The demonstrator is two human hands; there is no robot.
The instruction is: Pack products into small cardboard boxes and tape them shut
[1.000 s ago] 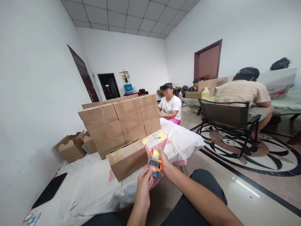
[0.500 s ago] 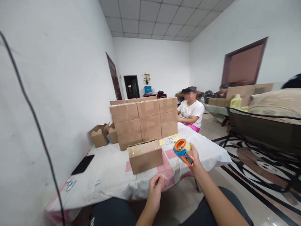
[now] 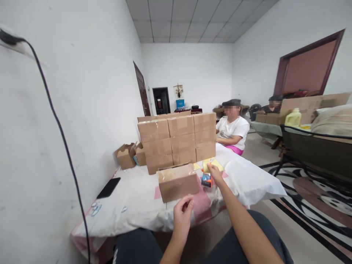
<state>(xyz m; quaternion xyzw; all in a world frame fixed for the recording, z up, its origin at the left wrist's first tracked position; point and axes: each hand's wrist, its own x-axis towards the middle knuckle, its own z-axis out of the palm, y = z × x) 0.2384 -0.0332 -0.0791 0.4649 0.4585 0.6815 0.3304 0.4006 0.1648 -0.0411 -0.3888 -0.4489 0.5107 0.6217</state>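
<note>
My right hand (image 3: 213, 173) rests on the table, its fingers wrapped round an orange and blue tape dispenser (image 3: 206, 179) set down just right of a single taped cardboard box (image 3: 178, 181). My left hand (image 3: 182, 212) hovers in front of the table edge, below the box, with fingers curled in a pinch; what it holds, if anything, I cannot make out. The cloth-covered table (image 3: 132, 205) carries both the box and the dispenser.
A stack of sealed cardboard boxes (image 3: 177, 141) stands behind the single box, open boxes (image 3: 129, 156) to its left. A black phone (image 3: 108, 187) lies at the table's left. A seated person (image 3: 232, 128) is beyond; a black chair (image 3: 316, 154) stands right. A cable (image 3: 63, 139) hangs down the left wall.
My right hand has lowered the tape dispenser from mid-air down onto the table beside the box. The left hand has drawn back from the dispenser. The view has swung left.
</note>
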